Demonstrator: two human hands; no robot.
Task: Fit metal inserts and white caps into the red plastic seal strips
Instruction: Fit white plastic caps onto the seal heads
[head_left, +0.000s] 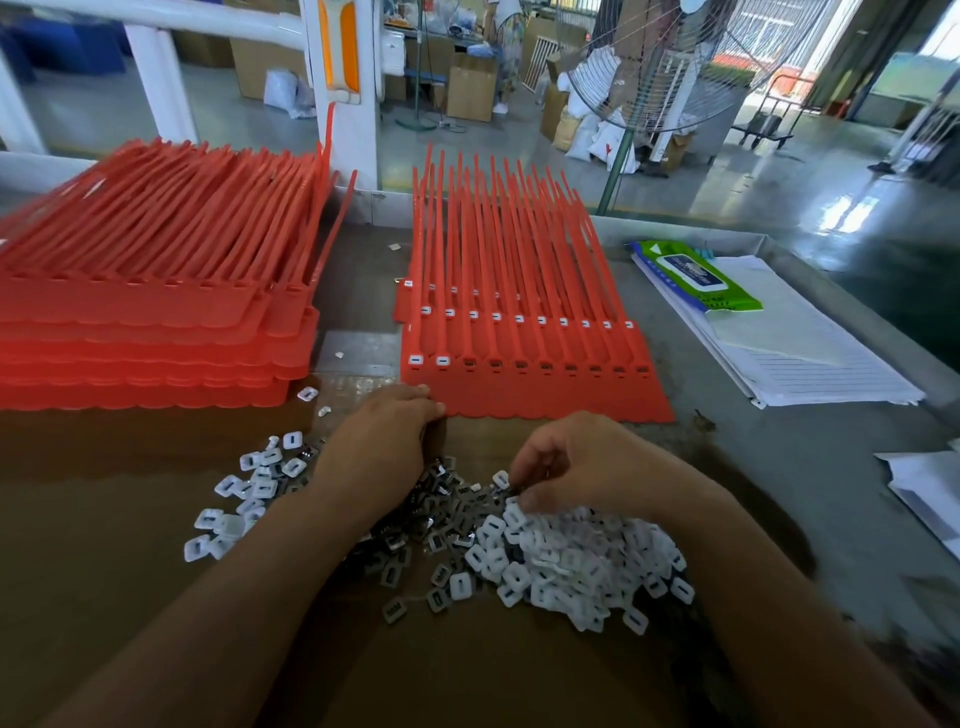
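A bare gap runs between the red stack (150, 322) and seal strips (524, 332).

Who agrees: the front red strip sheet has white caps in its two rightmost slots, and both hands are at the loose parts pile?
Wrong side. The head view shows the white caps in the two leftmost slots of the front red strip sheet; left hand and right hand are indeed at the loose parts pile.

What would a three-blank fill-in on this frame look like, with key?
In the front row of the near red strip sheet, ____ sockets hold white caps.
The taller stack of red strips lies to that sheet's ____.
The green wipes pack lies on a stack of ____.
Missing words: two; left; paper.
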